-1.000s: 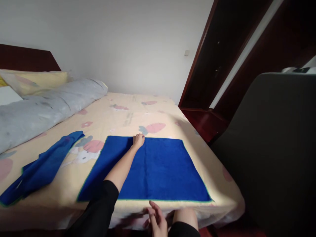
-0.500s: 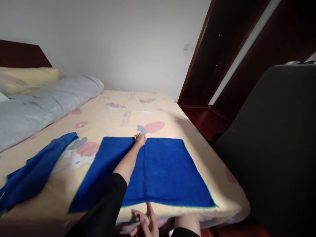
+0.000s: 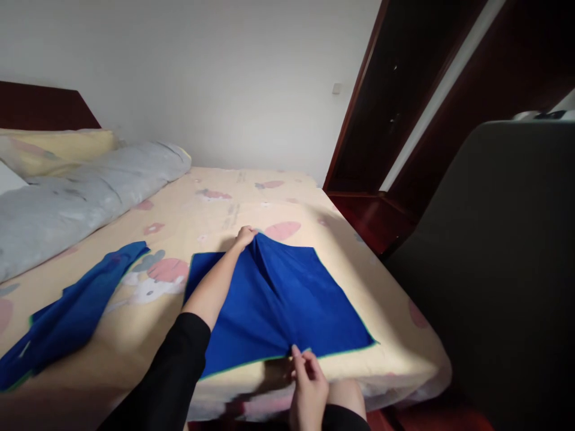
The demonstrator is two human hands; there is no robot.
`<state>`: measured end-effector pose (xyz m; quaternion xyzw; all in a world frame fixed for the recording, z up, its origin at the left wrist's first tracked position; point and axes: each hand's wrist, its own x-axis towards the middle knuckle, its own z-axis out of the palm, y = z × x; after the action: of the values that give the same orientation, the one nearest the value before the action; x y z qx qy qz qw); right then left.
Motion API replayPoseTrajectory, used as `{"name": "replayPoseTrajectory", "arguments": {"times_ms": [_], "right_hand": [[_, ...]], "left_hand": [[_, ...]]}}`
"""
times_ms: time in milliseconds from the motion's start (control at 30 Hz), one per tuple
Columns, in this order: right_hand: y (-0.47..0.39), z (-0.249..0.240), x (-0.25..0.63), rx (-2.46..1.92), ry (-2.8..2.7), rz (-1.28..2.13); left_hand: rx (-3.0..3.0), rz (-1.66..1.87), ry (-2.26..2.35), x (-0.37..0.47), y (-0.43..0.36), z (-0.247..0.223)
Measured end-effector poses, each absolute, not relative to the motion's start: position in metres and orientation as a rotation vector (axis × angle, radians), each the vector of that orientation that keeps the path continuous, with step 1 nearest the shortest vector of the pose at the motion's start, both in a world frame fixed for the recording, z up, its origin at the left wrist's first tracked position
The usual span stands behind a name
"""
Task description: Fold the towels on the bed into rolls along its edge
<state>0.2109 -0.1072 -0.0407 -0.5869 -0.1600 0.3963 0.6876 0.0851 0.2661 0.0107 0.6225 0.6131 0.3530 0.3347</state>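
Note:
A blue towel with green edging (image 3: 314, 293) lies spread on the bed in front of me. At the middle of its far edge, my left hand (image 3: 246, 236) pinches the fabric and lifts it off the sheet. My right hand (image 3: 308, 377) grips the near edge between thumb and fingers, also raising it a little. A crease runs through the towel from one hand to the other, and its outer corners rest on the sheet. My left forearm hides part of the towel's left side.
Another blue towel (image 3: 85, 305), bunched lengthwise, lies at the left. The bed sheet (image 3: 215, 212) has carrot prints. A grey rolled quilt (image 3: 99, 179) and a yellow pillow (image 3: 63, 146) are at the back left. A dark chair back (image 3: 489, 257) stands close on the right.
Both hands have taken hold of the towel's edges and lifted them, pulling a crease between them. The right hand moved right and up; the towel's side edges have drawn inward.

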Motion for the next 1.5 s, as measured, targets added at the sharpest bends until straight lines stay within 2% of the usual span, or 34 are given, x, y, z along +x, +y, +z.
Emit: {"name": "replayPoseTrajectory", "arguments": {"times_ms": [167, 333, 533, 667, 933, 1067, 1433, 1500], "right_hand": [[-0.069, 0.012, 0.269, -1.287, -0.653, 0.587], [-0.007, 0.08, 0.31, -1.162, -0.878, 0.535], [0.048, 0.142, 0.336, -0.989, -0.984, 0.59], [0.062, 0.168, 0.346, -0.963, -1.101, 0.634], [0.064, 0.187, 0.362, -1.015, -1.227, 0.7], [0.062, 0.187, 0.369, -1.066, -1.334, 0.61], [0.045, 0.193, 0.372, -1.142, -1.555, 0.267], [0.04, 0.195, 0.373, -1.121, -1.588, 0.292]], "left_hand": [[1.355, 1.31, 1.414, 0.012, 0.247, 0.069], [1.219, 1.536, 1.202, -0.058, 0.2, 0.123], [1.253, 1.545, 0.966, -0.104, 0.138, 0.165], [1.279, 1.545, 0.993, -0.115, 0.109, 0.182], [1.457, 1.559, 1.33, -0.125, 0.081, 0.19], [1.656, 1.551, 1.507, -0.124, 0.069, 0.198], [1.95, 1.532, 1.52, -0.134, 0.066, 0.194], [2.036, 1.521, 1.51, -0.137, 0.062, 0.193]]}}
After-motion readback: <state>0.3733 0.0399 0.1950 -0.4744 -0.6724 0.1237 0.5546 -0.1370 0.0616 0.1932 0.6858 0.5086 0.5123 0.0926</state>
